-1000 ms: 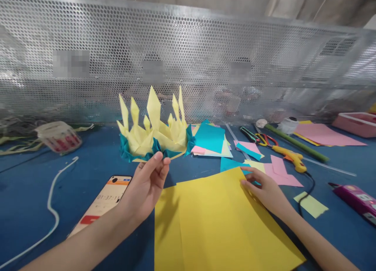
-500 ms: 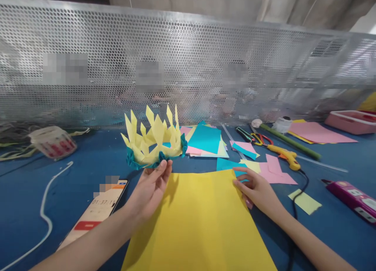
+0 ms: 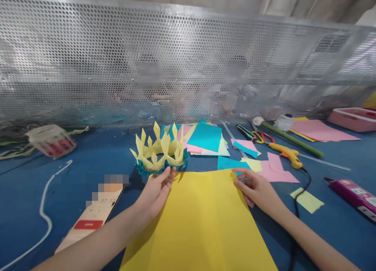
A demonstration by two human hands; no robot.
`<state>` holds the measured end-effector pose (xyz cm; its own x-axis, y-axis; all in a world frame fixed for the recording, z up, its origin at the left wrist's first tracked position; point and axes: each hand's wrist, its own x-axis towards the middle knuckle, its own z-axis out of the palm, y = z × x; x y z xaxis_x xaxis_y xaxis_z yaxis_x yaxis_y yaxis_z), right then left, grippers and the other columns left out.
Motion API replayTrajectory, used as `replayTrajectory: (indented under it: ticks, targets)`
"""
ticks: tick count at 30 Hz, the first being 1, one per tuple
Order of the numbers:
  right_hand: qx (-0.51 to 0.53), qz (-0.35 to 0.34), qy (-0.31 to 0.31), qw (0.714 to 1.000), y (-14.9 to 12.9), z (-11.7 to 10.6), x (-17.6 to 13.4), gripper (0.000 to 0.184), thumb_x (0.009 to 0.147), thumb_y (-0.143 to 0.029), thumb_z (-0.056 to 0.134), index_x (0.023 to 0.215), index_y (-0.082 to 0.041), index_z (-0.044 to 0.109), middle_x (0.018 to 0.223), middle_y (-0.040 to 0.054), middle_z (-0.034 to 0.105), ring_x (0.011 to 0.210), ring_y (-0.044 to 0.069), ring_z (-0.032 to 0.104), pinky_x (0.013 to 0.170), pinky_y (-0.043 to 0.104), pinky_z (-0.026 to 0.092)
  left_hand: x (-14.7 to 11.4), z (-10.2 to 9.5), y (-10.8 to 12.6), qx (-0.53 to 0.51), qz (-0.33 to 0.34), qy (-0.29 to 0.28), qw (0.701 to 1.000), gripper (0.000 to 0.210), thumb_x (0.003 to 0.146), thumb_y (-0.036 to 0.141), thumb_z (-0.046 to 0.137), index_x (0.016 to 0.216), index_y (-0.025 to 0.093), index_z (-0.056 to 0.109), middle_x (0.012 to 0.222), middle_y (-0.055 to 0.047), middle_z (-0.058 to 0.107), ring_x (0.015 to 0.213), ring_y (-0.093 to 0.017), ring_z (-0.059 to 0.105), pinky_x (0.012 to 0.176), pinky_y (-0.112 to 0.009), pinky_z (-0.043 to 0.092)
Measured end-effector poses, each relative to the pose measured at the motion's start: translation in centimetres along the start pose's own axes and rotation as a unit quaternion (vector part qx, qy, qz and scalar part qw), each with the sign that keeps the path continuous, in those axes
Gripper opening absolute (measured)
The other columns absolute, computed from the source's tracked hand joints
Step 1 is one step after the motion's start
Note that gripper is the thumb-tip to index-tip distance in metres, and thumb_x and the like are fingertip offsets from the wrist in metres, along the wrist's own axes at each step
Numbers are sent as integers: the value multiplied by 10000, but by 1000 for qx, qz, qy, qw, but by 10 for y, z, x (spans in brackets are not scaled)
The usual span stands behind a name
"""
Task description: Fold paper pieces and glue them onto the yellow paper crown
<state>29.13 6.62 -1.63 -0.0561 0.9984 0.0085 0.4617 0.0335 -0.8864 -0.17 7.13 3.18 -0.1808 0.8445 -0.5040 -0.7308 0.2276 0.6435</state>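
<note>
At the table [image 3: 23, 200], left hand [image 3: 155, 192] pinches crown [image 3: 165, 145] by its rim, table contact unclear; right hand [image 3: 258, 188] pinches sheet [image 3: 202, 224] at its corner.

On the table [image 3: 23, 208], the phone [image 3: 91, 216] lies left of the paper sheet [image 3: 199, 220], the glue gun [image 3: 289, 154] lies right, and the partition [image 3: 188, 47] stands behind the paper crown [image 3: 165, 145].

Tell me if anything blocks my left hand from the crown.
Nothing visible does: the left hand has its fingertips at the front rim of the crown. The yellow sheet lies beside the hand, not between the two.
</note>
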Motion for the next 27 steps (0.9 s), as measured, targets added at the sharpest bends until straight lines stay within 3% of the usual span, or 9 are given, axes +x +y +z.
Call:
replayTrajectory:
  ticks: [9,15,18,21,23,27]
  targets:
    - [-16,-37,-10,999,1,0,-1,266,1006,-343,584,1212,-174,598,986,35,668,689,121,641,554,246,561,-14,2,6,59,-48,35,996,325,966,326,634,1262,194,603,1288,-100,629,1052,-255,662,871,-464,576]
    - [-65,-75,-23,995,-3,1,-7,358,1042,-434,488,1277,-175,568,916,21,686,487,65,544,445,206,485,-18,1,10,75,-48,57,994,340,962,328,640,1269,187,597,1286,-101,628,1054,-260,662,870,-471,576]
    - [-115,-101,26,988,-2,-4,-3,401,1023,-443,513,1343,-203,548,1176,93,679,827,174,690,709,349,597,-23,0,7,69,-32,59,995,338,963,327,640,1268,189,598,1285,-100,629,1054,-259,662,869,-469,575]
    - [-173,-108,99,974,5,-11,6,490,960,-402,629,1403,-229,510,1481,121,493,1302,316,515,1063,563,437,-32,-4,7,56,-19,50,997,309,965,334,637,1248,210,613,1288,-92,629,1046,-249,662,865,-454,577]
    - [-203,-94,130,966,12,-14,11,542,939,-379,665,1427,-225,487,1530,123,432,1372,355,434,1103,621,367,-39,-11,9,57,-25,40,997,270,980,303,615,1231,205,623,1272,-95,645,1037,-237,672,865,-432,582]
    - [-236,-69,132,960,19,-13,13,476,959,-360,645,1393,-211,515,1444,121,512,1230,312,566,992,555,501,-53,-27,15,88,-72,15,993,321,960,97,515,1256,148,630,1169,-136,733,1106,-260,704,950,-381,574]
